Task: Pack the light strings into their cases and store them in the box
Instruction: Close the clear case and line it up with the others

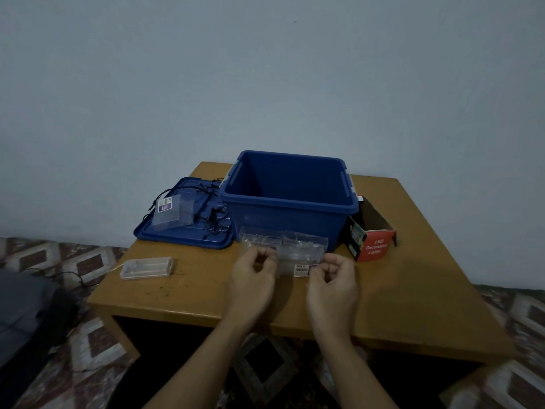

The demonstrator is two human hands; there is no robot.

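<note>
A clear plastic case [298, 255] lies on the wooden table [413, 290] just in front of the open blue box [290, 199]; its flaps are open and pale wire shows inside. My left hand [253, 278] pinches the case's left end and my right hand [333, 278] pinches its right end near a label. A second clear case [169, 215] and a black light string [211, 214] lie on the blue lid [182, 231] to the left. A clear battery holder [146, 267] sits near the table's left edge.
A red and black cardboard carton [370, 237] marked LED Decorative Lights lies open on its side to the right of the box. Behind the table is a plain wall. A patterned rug covers the floor, and a dark bundle [26, 308] lies at far left.
</note>
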